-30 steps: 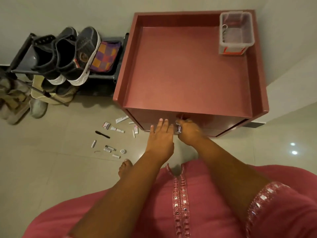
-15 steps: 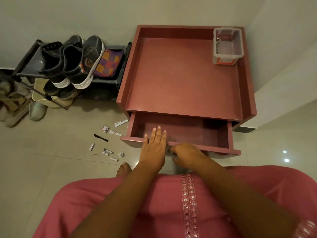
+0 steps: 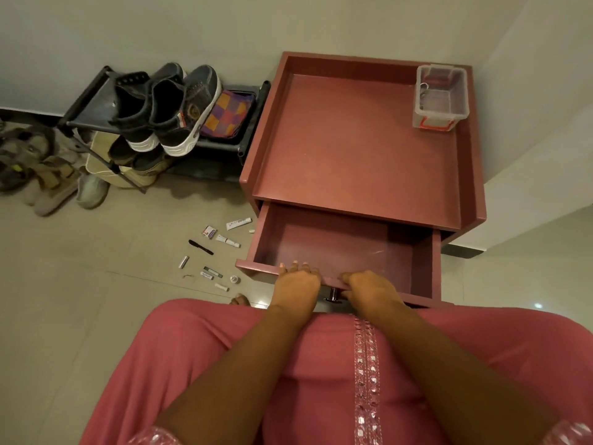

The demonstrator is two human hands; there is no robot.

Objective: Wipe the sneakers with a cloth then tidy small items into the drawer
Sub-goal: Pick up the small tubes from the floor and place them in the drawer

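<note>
Left hand and right hand curled over drawer front edge — pulled open, small items on floor

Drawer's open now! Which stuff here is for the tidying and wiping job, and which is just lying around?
For the job:
drawer, held by left hand and right hand
small items on the floor
dark sneakers
checked cloth

Just lying about:
clear plastic box
beige shoes
shoe rack

Looking steeply down from head height, facing forward toward the wall and close over the cabinet. Taking in, through the wide lens, the open drawer at centre and the floor stretching left. Being the only view.
</note>
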